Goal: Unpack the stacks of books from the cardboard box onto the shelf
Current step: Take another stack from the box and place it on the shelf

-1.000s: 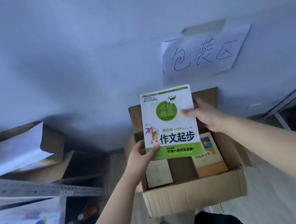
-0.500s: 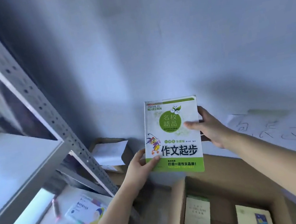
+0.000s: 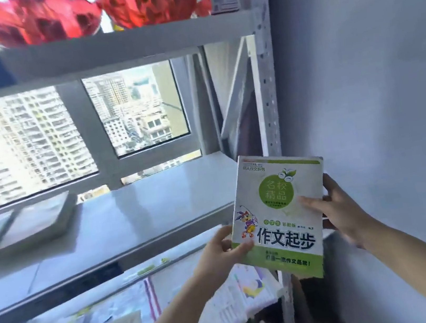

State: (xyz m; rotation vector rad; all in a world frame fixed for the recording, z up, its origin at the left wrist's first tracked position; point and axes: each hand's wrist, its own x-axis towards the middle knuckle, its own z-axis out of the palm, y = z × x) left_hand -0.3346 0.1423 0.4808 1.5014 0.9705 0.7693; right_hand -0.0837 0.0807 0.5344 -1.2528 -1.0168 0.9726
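A stack of books with a white and green cover [image 3: 282, 206] is held up between both hands, level with the right end of the grey middle shelf [image 3: 137, 219]. My left hand [image 3: 221, 251] grips its lower left corner, thumb on the cover. My right hand [image 3: 333, 212] grips its right edge, thumb on the cover and fingers behind. The cardboard box is out of view.
A grey metal rack fills the left, its perforated upright post [image 3: 266, 78] right behind the books. Books [image 3: 30, 222] lie at the middle shelf's left end. Several books and papers [image 3: 136, 319] cover the lower shelf. Red items [image 3: 89, 8] sit on top. A wall [image 3: 374, 82] stands at right.
The view has swung up and left from the box to the rack. Both hands have carried the books from above the box to beside the middle shelf.
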